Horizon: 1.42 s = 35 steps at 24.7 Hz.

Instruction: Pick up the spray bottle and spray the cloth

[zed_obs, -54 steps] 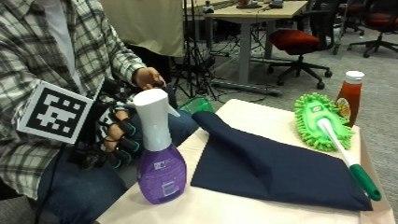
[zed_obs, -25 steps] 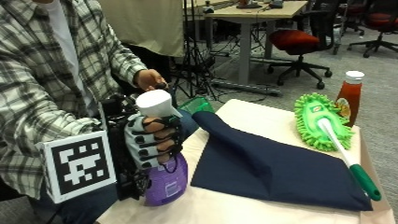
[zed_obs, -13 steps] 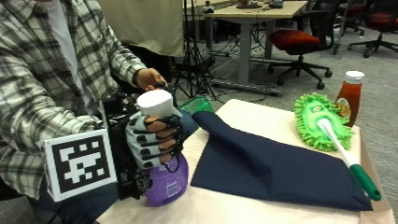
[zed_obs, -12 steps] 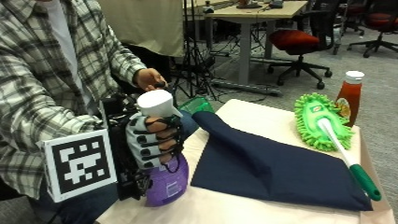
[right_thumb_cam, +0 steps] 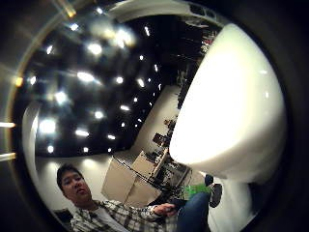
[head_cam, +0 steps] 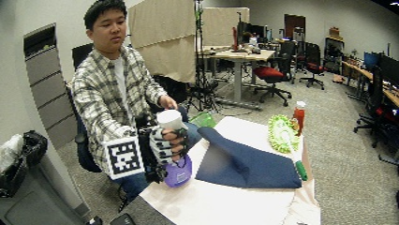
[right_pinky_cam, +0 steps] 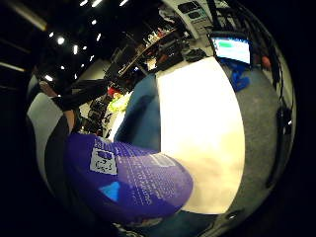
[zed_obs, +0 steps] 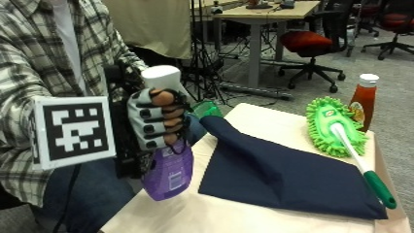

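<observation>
One gloved right hand (zed_obs: 158, 121) is wrapping its fingers around the neck of the purple spray bottle (zed_obs: 168, 170), holding it at the table's near edge. Navy cloth (zed_obs: 284, 177) is lying just beside the grip, green duster (zed_obs: 333, 126) farther out.

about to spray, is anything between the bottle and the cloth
Nothing visible. The gloved right hand grips the purple spray bottle at the table's near corner, and the dark blue cloth lies right beside it. The green duster and ketchup bottle sit beyond the cloth.
</observation>
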Motion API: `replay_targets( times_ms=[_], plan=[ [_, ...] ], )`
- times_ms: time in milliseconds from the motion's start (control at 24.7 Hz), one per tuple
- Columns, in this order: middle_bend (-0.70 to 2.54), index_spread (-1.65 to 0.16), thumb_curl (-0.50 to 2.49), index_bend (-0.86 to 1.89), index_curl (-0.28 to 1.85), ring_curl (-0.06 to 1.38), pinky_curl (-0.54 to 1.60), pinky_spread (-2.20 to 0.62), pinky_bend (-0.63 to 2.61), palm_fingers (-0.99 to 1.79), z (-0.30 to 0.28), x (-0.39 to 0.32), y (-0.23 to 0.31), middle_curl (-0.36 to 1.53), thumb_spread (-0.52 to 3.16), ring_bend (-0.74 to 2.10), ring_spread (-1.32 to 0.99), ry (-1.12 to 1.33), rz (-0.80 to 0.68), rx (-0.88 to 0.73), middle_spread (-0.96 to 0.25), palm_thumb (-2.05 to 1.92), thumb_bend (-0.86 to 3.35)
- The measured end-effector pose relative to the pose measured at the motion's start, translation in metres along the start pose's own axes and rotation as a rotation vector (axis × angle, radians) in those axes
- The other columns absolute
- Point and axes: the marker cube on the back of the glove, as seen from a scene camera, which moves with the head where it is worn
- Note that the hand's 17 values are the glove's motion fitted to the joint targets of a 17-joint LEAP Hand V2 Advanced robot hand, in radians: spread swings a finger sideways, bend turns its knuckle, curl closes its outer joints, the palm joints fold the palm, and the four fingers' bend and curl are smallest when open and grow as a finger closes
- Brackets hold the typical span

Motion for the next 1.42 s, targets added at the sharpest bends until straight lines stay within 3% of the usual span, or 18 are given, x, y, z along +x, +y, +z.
replay_targets(
  times_ms=[689, 1419],
  plan=[
    [0.52, -0.31, 0.74, 0.17, 0.49, 0.46, 0.39, -0.15, 0.42, 1.25, -0.014, -0.085, -0.056, 0.51, 0.13, 0.58, -0.23, 0.181, -0.136, -0.111, -0.19, 1.1, -0.03],
    [0.52, -0.3, 0.76, 0.17, 0.51, 0.47, 0.4, -0.15, 0.42, 1.24, 0.056, -0.11, -0.06, 0.52, 0.12, 0.58, -0.23, 0.358, -0.212, -0.347, -0.2, 1.1, -0.03]
  ],
)
